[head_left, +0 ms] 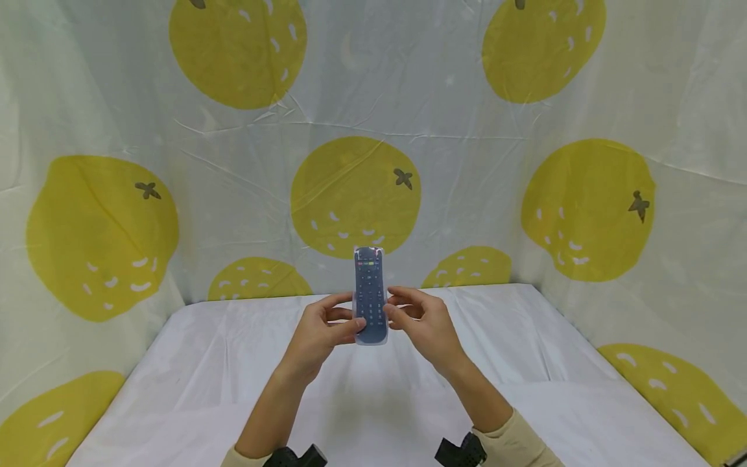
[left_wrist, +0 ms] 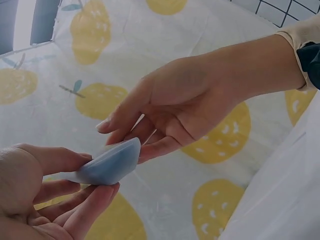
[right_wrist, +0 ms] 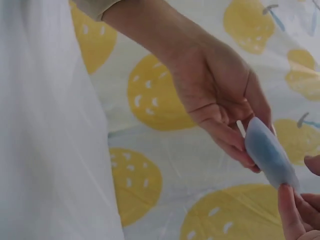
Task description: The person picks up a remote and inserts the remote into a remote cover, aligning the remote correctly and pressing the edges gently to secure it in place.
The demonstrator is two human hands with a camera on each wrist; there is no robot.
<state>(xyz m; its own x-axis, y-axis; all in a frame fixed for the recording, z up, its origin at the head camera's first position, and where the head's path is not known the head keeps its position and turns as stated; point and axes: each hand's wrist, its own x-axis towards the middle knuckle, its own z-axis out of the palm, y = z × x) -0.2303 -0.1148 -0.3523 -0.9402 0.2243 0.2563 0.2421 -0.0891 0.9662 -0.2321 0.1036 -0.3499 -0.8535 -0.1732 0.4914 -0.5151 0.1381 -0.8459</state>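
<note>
A dark blue-grey remote control (head_left: 370,292) in a clear sleeve is held upright above the table, its button face toward me. The left hand (head_left: 318,331) pinches its lower left side, thumb on the front and fingers behind. In the left wrist view that left hand (left_wrist: 55,195) grips the remote control (left_wrist: 112,162) from one side. At the right edge, the right hand (head_left: 423,324) has its fingers loosely bent, a fingertip touching the edge. In the right wrist view, the right hand (right_wrist: 300,215) is partly cut off, its thumb apart from the remote control (right_wrist: 270,152).
A white cloth covers the table (head_left: 496,389) under the hands. Around it hangs a pale curtain (head_left: 455,194) printed with yellow fruit. Dark wrist cameras sit at both cuffs. A dark grid (left_wrist: 275,10) shows at the top of the left wrist view.
</note>
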